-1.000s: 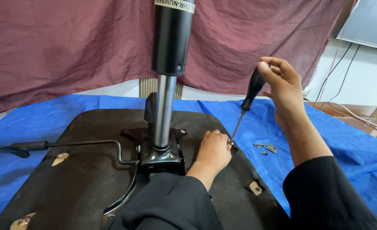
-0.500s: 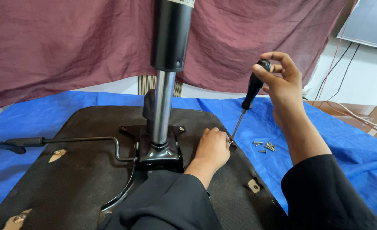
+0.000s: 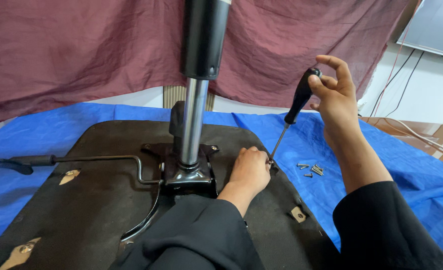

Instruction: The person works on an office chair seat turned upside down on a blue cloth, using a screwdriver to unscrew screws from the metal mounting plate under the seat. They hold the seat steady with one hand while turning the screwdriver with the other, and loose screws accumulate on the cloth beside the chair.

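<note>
Right hand: I have my right hand (image 3: 334,95) clenched round the black handle of the screwdriver (image 3: 292,113), which is tilted with its tip down.
Left hand: my left hand (image 3: 250,170) is curled at the tip, pinching a screw (image 3: 270,161) there.
Seat: both meet on the black seat underside (image 3: 76,210).
Nearby: loose screws (image 3: 311,169) lie on the blue tarp (image 3: 406,170), just right.

Both arms in long black sleeves, loose soft fabric, folds at cuffs; left hand (image 3: 250,170), right hand (image 3: 334,95) bare, ungloved.
</note>
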